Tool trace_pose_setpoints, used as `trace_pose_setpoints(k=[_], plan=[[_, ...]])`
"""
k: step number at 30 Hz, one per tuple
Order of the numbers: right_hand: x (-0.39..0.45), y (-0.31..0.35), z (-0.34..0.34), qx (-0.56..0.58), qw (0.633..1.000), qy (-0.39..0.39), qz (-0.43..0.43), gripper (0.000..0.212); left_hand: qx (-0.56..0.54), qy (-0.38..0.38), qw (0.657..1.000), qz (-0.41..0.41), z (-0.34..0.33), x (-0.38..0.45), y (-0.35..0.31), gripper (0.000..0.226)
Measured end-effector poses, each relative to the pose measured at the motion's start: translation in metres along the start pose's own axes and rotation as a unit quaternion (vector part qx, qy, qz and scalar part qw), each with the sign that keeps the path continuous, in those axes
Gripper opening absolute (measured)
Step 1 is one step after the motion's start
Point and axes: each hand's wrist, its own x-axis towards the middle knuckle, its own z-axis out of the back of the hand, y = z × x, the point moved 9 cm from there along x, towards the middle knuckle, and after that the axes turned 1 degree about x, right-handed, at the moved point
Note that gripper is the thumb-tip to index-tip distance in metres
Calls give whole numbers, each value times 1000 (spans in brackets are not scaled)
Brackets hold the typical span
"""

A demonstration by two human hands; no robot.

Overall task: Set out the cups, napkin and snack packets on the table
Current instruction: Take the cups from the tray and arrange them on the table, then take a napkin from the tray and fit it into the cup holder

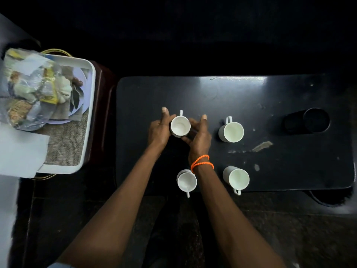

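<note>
Several white cups stand on the dark table [289,167]. My left hand [159,130] and my right hand [199,136] hold the far left cup [180,125] from both sides, fingers curled round its wall, its handle pointing away from me. Another cup [231,131] stands to its right. Two more sit near the front edge: one [187,181] under my right wrist and one [236,178] further right, handles toward me. Snack packets [32,88] and a white napkin [21,151] lie on the white tray [90,117] at the left.
A dark cylindrical container [309,120] lies on the table at the far right. Crumbs and scuffs [262,146] mark the table's right half. The tray rests on a dark wooden stand [102,105] left of the table.
</note>
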Motion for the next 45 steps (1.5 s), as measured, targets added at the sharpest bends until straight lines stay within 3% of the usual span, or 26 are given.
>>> trace_pose_setpoints(k=[17,23,26,29,33,40,45], plan=[[-1,-12,9,-42,999,11,11,65,-3,16,1000,-19,1,-8,19,58],[-22,21,12,-74,987,-63,132,52,28,-34,998,-40,17,-9,14,60],[-37,42,-1,-111,964,-59,236,59,16,-63,997,-48,34,-11,10,60],[-53,51,-33,-172,939,-8,298,56,-14,-97,993,-60,59,-16,5,58],[-81,46,-92,-198,926,70,313,26,-52,-142,987,-59,106,-25,0,57],[-137,8,-218,-276,887,213,302,36,-127,-238,960,-71,228,-44,-1,57],[-159,-45,-306,-393,819,301,291,26,-107,-362,923,-78,326,-67,7,56]])
